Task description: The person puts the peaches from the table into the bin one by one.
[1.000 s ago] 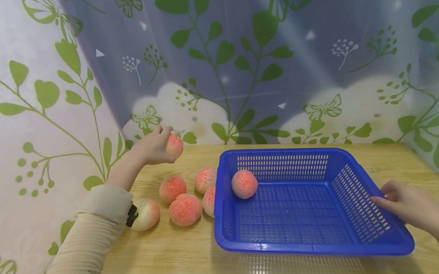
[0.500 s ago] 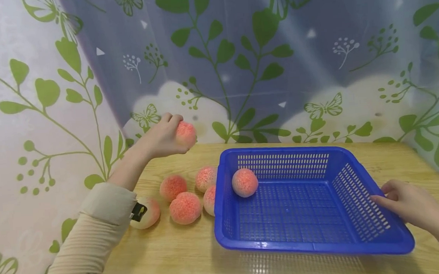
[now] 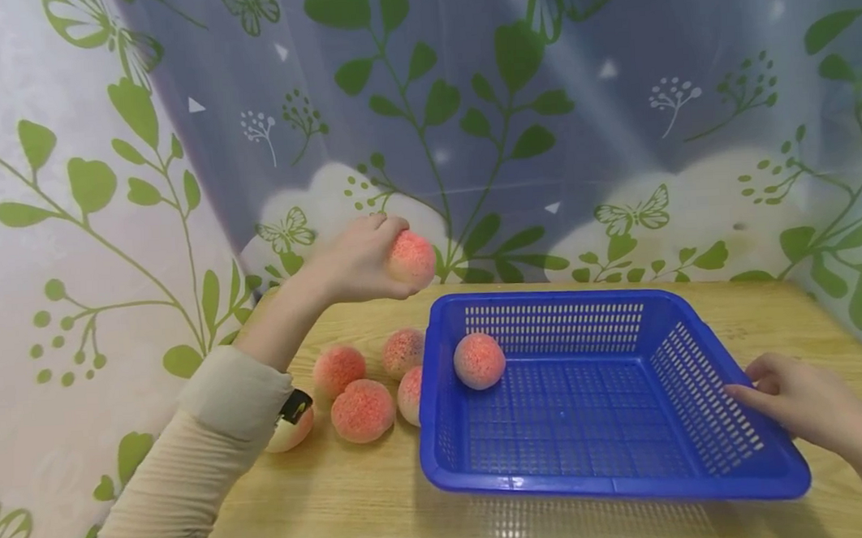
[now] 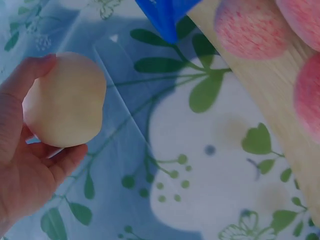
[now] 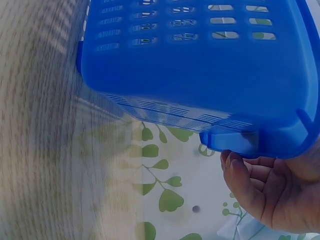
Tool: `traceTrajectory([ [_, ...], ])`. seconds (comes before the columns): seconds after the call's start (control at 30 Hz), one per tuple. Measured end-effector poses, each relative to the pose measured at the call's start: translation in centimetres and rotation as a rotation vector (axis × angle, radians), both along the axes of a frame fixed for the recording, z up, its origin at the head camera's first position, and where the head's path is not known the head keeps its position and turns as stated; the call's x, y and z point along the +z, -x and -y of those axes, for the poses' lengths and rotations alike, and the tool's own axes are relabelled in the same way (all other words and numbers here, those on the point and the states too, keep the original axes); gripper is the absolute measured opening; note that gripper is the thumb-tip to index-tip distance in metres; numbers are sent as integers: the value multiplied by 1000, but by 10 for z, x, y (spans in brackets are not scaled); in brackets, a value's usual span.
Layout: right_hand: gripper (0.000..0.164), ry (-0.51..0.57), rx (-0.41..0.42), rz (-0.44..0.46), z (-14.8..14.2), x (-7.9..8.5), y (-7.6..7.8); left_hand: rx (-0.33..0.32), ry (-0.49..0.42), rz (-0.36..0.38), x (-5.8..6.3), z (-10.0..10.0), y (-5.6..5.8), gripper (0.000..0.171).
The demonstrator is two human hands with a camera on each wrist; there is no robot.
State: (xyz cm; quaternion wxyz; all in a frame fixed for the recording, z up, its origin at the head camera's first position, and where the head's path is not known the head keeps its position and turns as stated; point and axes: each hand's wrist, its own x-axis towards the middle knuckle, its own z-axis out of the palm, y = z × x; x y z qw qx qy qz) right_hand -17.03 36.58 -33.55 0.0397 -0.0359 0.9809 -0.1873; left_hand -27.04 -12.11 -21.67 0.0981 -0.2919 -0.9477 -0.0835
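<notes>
My left hand (image 3: 365, 260) grips a pink-and-cream peach (image 3: 412, 259) above the table, just left of the basket's back left corner. In the left wrist view, thumb and fingers curl round the pale side of that peach (image 4: 67, 102). The blue plastic basket (image 3: 523, 484) stands on the table, its sides and floor pierced with slots. One peach (image 3: 480, 361) lies inside, at the left wall. My right hand (image 3: 804, 404) holds the basket's right rim, thumb on top and fingers beneath. In the right wrist view, those fingers (image 5: 240, 175) curl under the rim.
Several peaches lie on the wooden table (image 3: 326, 502) left of the basket, among them a front peach (image 3: 363, 411) and a paler peach (image 3: 291, 432) partly behind the left wrist. The basket's rim overlaps another peach (image 3: 411, 396). A leaf-patterned curtain (image 3: 482, 136) rises behind the table.
My left hand has carried its peach to the right and slightly up, from over the loose peaches to near the basket's back left corner. The right hand and basket stay in place.
</notes>
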Motion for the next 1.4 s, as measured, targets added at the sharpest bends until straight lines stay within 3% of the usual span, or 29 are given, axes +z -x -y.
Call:
traceTrajectory([
  [0.33,56,-6,4,-7,5,6,-3,-155,12,52,15,-48,-1,73],
  [0.5,55,9,10,-10,8,7,-4,-261,10,104,16,-74,1,69],
  [0.9,53,32,9,-2,5,6,-5,-430,148,177,-5,-128,4,67],
  [1.07,52,50,10,0,4,6,-6,-474,156,214,-13,-146,6,67],
  [1.2,52,41,8,-20,4,6,-6,-486,200,219,-21,-161,6,69],
  [1.4,49,27,18,-55,5,6,-8,-464,298,314,-38,-175,5,73],
])
